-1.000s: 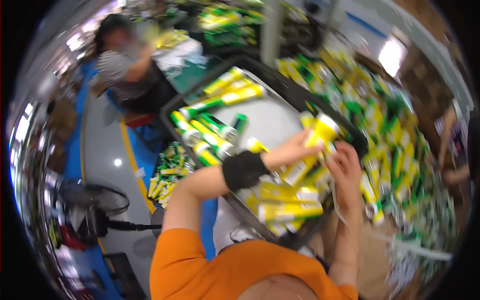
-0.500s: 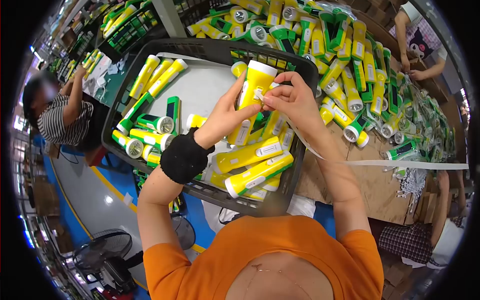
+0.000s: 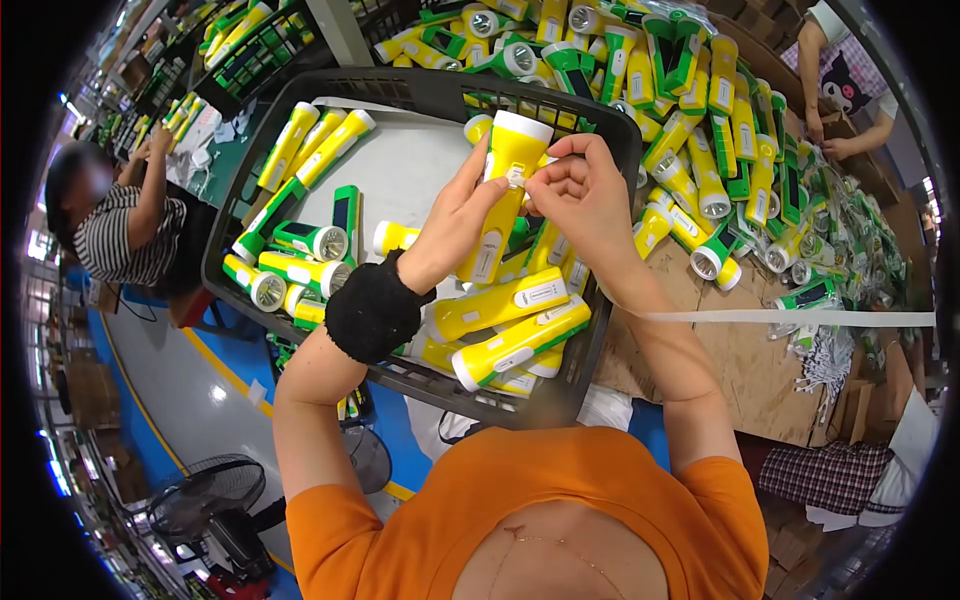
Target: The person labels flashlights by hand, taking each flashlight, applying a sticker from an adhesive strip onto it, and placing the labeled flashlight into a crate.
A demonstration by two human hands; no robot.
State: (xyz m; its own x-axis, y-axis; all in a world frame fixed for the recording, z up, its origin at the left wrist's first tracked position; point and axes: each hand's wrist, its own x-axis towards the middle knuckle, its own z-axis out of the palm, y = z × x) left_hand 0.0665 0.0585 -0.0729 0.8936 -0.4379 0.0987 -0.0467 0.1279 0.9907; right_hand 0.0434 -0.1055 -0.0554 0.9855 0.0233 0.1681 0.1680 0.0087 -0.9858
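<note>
A yellow flashlight (image 3: 508, 165) with a white head is held head-up over the basket, and my left hand (image 3: 455, 225) is closed around its body. My left thumb presses beside the small white switch area on its side. My right hand (image 3: 580, 195) is closed in a pinch against that spot, with a small whitish bit at the fingertips too small to name. A long white strip (image 3: 790, 317) stretches from the right edge to my right forearm; its near end is hidden. Below my hands, several yellow-and-green flashlights (image 3: 520, 340) lie in the black basket (image 3: 225, 245).
A big heap of flashlights (image 3: 690, 110) covers the wooden table (image 3: 720, 380) on the right, some in clear bags. White cords (image 3: 825, 370) lie near its edge. A co-worker in stripes (image 3: 125, 230) sits at left; other people's arms show at right. A black fan (image 3: 210, 500) stands lower left.
The flashlight has shifted slightly in my left hand, and my right fingertips have moved closer to its switch. The white strip, earlier hanging along my right wrist from the fingers, now runs straighter across my forearm.
</note>
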